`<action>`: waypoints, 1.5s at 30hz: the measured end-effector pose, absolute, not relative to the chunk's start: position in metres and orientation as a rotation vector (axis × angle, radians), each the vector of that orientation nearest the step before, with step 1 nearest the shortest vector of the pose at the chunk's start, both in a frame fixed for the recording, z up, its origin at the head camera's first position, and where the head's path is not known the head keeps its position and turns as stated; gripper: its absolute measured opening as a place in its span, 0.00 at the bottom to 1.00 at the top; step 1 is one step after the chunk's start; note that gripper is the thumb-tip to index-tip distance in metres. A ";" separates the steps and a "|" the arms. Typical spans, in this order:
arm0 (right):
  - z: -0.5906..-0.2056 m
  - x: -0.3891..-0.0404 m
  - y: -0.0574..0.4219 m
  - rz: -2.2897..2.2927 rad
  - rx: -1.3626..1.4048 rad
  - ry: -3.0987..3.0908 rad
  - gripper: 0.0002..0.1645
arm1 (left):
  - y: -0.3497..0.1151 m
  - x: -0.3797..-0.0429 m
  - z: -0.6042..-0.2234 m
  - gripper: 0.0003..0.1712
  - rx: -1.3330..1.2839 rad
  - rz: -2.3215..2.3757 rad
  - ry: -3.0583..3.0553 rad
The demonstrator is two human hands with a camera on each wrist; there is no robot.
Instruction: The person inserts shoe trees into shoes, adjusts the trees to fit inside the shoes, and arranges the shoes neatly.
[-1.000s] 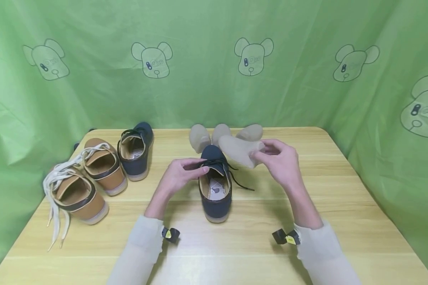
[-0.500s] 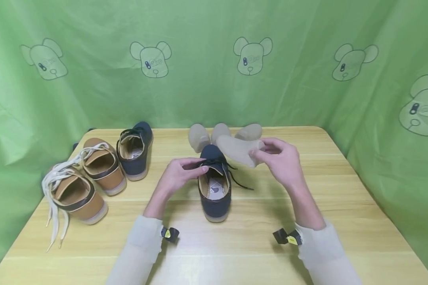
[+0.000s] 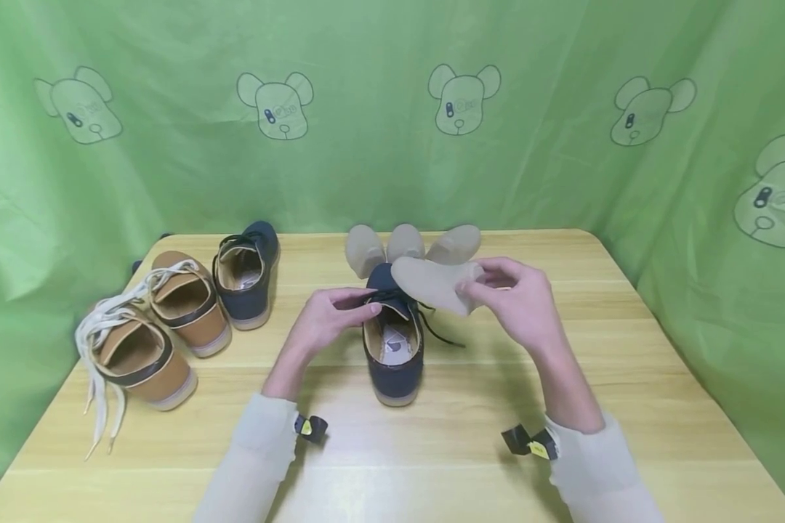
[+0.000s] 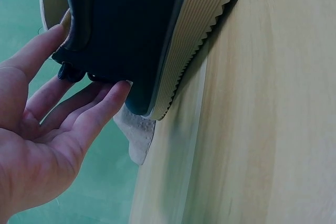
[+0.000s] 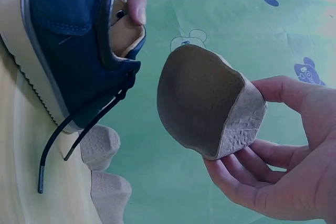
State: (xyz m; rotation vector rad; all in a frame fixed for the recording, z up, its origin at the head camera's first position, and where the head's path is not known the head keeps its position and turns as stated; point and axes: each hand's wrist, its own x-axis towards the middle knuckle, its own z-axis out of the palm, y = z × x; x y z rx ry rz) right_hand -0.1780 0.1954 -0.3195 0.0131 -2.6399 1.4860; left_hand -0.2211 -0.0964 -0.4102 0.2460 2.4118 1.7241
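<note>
A navy lace-up shoe [image 3: 395, 379] stands upright mid-table, its heel towards me. My left hand [image 3: 323, 323] holds it at the laced tongue; in the left wrist view the thumb is at the opening and the fingers lie along the upper [image 4: 126, 35]. My right hand [image 3: 517, 298] pinches the end of a grey moulded-pulp shoe insert [image 3: 428, 282] between thumb and fingers. That insert is held in the air, its rounded end over the right side of the shoe's toe. The right wrist view shows the insert's hollow inner side [image 5: 194, 98], apart from the shoe.
At the back edge of the table [image 3: 562, 407] lie three more grey inserts [image 3: 456, 243]. On the left stand a second navy shoe [image 3: 248, 309] and two tan shoes [image 3: 173, 381] with long white laces [image 3: 101, 327]. A green curtain [image 3: 366, 167] hangs behind the table.
My right hand has tilted the insert and shifted it slightly left and down, so its rounded end overlaps the shoe's toe more. The left hand and the shoe keep their places.
</note>
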 end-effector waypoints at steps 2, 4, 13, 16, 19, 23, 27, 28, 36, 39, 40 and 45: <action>-0.318 -0.176 0.195 1.469 0.035 -2.651 0.27 | -0.097 -0.221 -0.410 0.22 0.248 1.716 2.424; -0.316 -0.175 0.196 1.453 0.058 -2.661 0.25 | -0.097 -0.221 -0.410 0.23 0.249 1.713 2.428; -0.309 -0.168 0.196 1.422 0.167 -2.719 0.21 | -0.097 -0.222 -0.410 0.26 0.236 1.712 2.416; -0.307 -0.166 0.196 1.440 0.170 -2.731 0.21 | -0.097 -0.221 -0.409 0.25 0.240 1.715 2.412; -0.304 -0.163 0.195 1.447 0.191 -2.739 0.20 | -0.097 -0.221 -0.409 0.25 0.253 1.719 2.413; -0.302 -0.161 0.195 1.445 0.236 -2.766 0.20 | -0.097 -0.221 -0.409 0.23 0.253 1.739 2.394; -0.302 -0.160 0.195 1.445 0.288 -2.811 0.21 | -0.096 -0.221 -0.409 0.23 0.238 1.759 2.376; -0.302 -0.160 0.195 1.446 0.301 -2.822 0.21 | -0.096 -0.221 -0.409 0.23 0.236 1.760 2.379; -0.304 -0.159 0.191 1.363 0.360 -2.886 0.22 | -0.096 -0.221 -0.410 0.24 0.234 1.782 2.370; -0.305 -0.159 0.188 1.323 0.383 -2.896 0.22 | -0.095 -0.221 -0.410 0.24 0.235 1.802 2.352; -0.306 -0.159 0.187 1.311 0.390 -2.899 0.22 | -0.095 -0.221 -0.410 0.24 0.235 1.808 2.347; -0.310 -0.158 0.183 1.274 0.419 -2.905 0.21 | -0.095 -0.221 -0.410 0.23 0.241 1.813 2.342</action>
